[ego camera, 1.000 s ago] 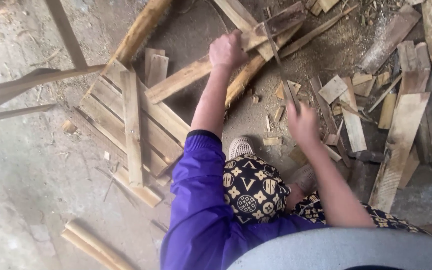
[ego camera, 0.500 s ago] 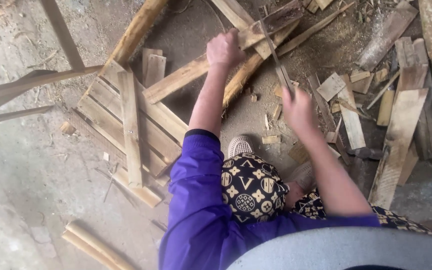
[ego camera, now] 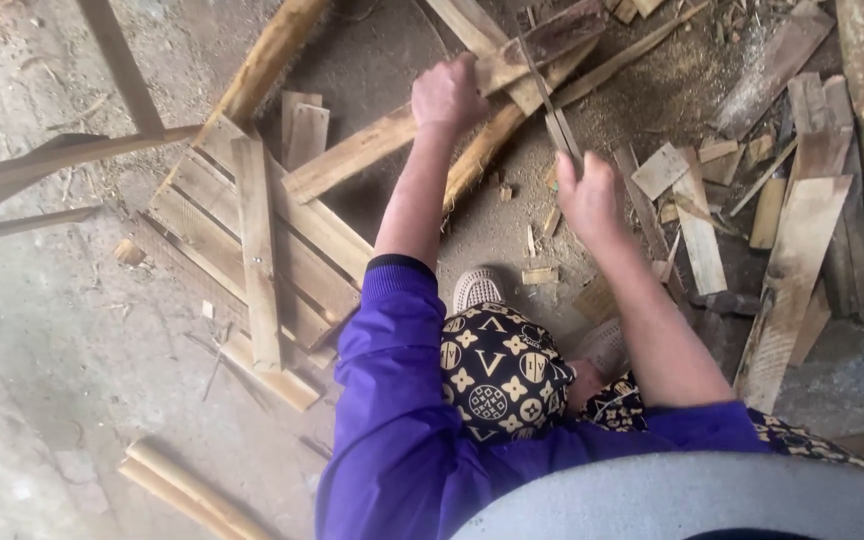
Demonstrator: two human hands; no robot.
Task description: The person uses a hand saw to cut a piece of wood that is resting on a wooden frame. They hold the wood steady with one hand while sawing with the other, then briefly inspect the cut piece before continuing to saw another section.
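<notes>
Splitting wood is the step in hand, as I judge it: your left hand (ego camera: 449,92) is closed over the long pale wooden plank (ego camera: 392,140), pressing it on the dirt floor (ego camera: 392,215) above the rough brown log (ego camera: 492,140). Your right hand (ego camera: 586,192) is wrapped tight around the handle of the long thin dark blade (ego camera: 544,95), whose tip rests at the plank's far end. The next move probably needs a steady plank and your left fingers away from the blade's line.

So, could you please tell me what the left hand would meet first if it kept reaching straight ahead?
Probably the dark plank lying just past the long wooden slat that the left hand grips, though depth is hard to judge.
</notes>
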